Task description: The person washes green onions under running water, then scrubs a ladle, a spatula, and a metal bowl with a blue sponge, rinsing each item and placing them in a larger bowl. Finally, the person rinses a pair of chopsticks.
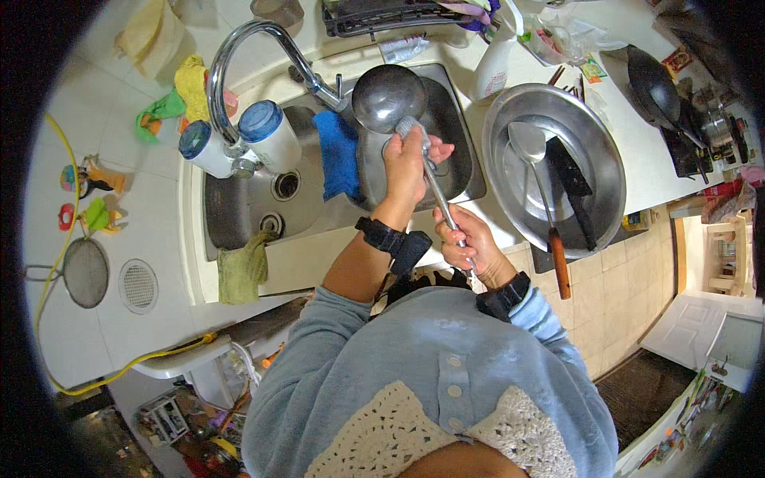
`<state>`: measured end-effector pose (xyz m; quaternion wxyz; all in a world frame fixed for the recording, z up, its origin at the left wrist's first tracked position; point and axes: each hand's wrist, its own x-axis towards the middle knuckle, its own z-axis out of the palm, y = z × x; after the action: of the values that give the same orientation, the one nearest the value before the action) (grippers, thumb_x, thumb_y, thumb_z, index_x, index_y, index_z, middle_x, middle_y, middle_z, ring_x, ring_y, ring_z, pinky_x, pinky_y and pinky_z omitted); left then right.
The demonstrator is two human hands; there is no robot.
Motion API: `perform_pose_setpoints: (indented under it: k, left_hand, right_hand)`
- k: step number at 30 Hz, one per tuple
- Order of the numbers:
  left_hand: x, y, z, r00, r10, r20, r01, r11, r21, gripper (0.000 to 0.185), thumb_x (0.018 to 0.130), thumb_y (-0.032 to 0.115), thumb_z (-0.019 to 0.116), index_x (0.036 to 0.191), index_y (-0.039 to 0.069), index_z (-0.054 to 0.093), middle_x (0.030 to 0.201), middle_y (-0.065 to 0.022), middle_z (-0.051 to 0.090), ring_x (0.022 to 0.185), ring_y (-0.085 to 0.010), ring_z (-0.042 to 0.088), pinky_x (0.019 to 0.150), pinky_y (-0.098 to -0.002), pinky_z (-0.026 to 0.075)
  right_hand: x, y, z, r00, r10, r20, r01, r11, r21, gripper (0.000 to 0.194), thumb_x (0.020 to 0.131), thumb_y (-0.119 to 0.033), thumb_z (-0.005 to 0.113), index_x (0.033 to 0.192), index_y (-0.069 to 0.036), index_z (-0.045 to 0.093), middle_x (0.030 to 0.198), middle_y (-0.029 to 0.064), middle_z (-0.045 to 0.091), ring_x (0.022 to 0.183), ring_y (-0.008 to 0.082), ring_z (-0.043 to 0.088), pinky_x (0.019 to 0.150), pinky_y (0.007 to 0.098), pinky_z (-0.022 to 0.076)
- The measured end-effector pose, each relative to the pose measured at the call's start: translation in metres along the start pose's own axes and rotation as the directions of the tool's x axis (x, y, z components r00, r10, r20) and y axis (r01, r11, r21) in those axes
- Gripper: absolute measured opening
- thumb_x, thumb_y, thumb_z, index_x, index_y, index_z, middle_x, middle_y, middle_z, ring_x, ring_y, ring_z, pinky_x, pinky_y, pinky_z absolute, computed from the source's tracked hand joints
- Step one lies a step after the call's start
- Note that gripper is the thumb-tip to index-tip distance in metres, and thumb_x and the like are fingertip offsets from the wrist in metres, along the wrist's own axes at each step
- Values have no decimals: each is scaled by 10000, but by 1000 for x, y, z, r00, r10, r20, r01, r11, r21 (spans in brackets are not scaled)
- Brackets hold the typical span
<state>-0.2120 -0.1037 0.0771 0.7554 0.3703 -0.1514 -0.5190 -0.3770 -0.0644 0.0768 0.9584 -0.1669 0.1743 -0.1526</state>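
Over the right basin of the double sink (457, 188) is a large metal ladle (388, 98), its round bowl pointing away from me. My left hand (408, 164) presses a grey cloth (412, 126) around the handle just below the bowl. Some of that hand's fingers are spread to the right. Lower down, my right hand (472, 239) grips the ladle's long handle close to its end; the fingers look wet. To the right, a wide metal basin (502, 185) holds a black-bladed cleaver (571, 170) and a spatula (527, 141) with a wooden handle that sticks out over the rim.
A chrome faucet (218, 71) arches over the left basin beside two blue-lidded containers (269, 137). A blue cloth (336, 155) drapes the divider, a green cloth (242, 272) the front edge. A white spray bottle (495, 66) stands behind; a wok (654, 89) sits far right.
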Motion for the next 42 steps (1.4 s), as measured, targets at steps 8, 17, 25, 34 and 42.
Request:
perform_pose_setpoints:
  k: [8,17,25,34,42]
  left_hand:
    - [17,9,-16,987,-159,30,160,986,-38,328,871,253,618,963,-48,526,889,-226,629,787,-342,663,719,-422,567]
    - [37,-1,-67,915,-399,59,403,900,-168,296,843,160,649,1011,-56,537,955,-206,626,876,-342,645,764,-430,564]
    - [55,53,-103,997,69,-43,-1,542,841,185,809,111,644,969,25,607,935,-83,648,755,-213,636,664,-327,546]
    - [65,74,-50,411,69,909,-763,-519,384,263,724,60,566,974,94,642,1028,-85,640,923,-261,611,757,-343,513]
    - [57,46,-58,883,167,438,-452,54,891,307,857,270,601,1012,5,602,877,-215,632,767,-360,625,654,-402,480]
  right_hand:
    - [-5,-2,5,998,-52,-37,51,998,-22,237,986,-252,366,1013,-45,478,580,-50,333,335,15,253,263,193,233]
    - [-8,2,14,949,-147,-277,39,931,-363,243,991,-253,358,974,-44,481,542,-33,327,325,49,251,284,209,208]
    - [-31,-13,18,920,-83,-383,-149,830,-537,255,993,-263,361,951,-36,470,515,-31,313,332,56,271,290,217,231]
    - [-60,-22,33,912,-171,-373,-140,726,-674,275,992,-277,368,962,-26,475,519,-27,331,327,59,302,295,218,251]
    - [-137,-56,39,714,-452,-535,90,817,-570,283,982,-300,379,987,-39,488,546,-24,370,335,51,317,275,213,280]
